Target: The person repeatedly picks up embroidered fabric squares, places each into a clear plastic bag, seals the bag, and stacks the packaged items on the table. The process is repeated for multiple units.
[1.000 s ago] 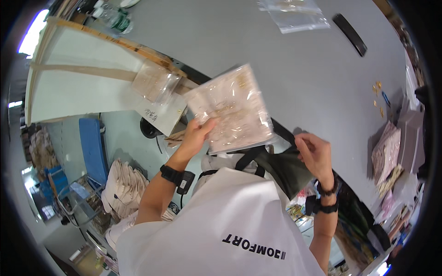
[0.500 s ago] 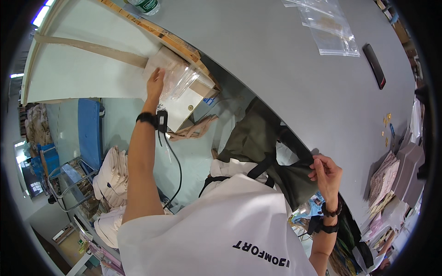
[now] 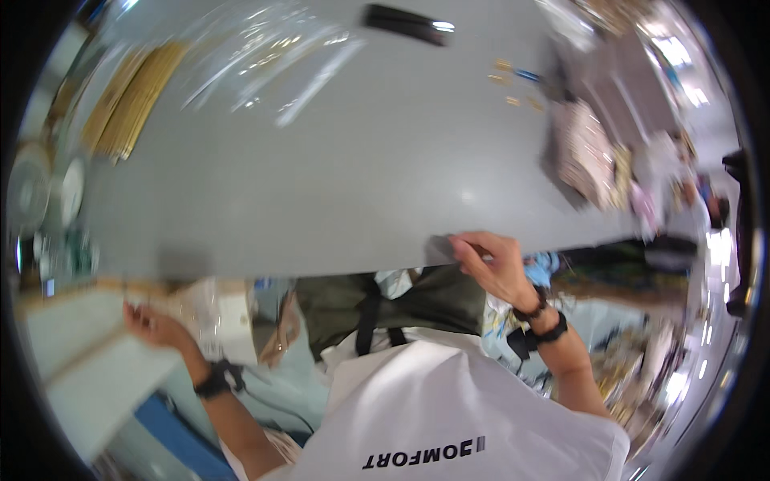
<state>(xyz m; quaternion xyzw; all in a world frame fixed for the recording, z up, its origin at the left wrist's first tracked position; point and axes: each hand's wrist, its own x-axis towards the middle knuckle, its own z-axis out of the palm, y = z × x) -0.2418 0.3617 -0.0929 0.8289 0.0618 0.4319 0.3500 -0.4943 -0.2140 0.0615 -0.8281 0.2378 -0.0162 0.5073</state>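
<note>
My left hand [image 3: 154,325] hangs just below the front edge of the grey table [image 3: 337,192], at the lower left. Its fingers are loosely apart, a little blurred, and hold nothing I can see. Beside it, under the table edge, are clear plastic wrap [image 3: 204,309] and a white box [image 3: 234,327]. At the table's front edge, right of the middle, is my right hand [image 3: 496,268], its fingers curled in and no object showing between them. A black strap circles each wrist. Dark green cloth [image 3: 437,301] covers my lap.
On the table lie clear plastic bags [image 3: 281,64], a stack of brown-gold strips [image 3: 136,100], a black flat object [image 3: 407,24], small gold pieces [image 3: 499,78] by a blue item, and a pink patterned cloth bundle [image 3: 585,152]. A blue panel [image 3: 180,437] stands lower left.
My view has swung round to face the table. My left hand has come away from the plastic-wrapped box; the right stays at the table edge.
</note>
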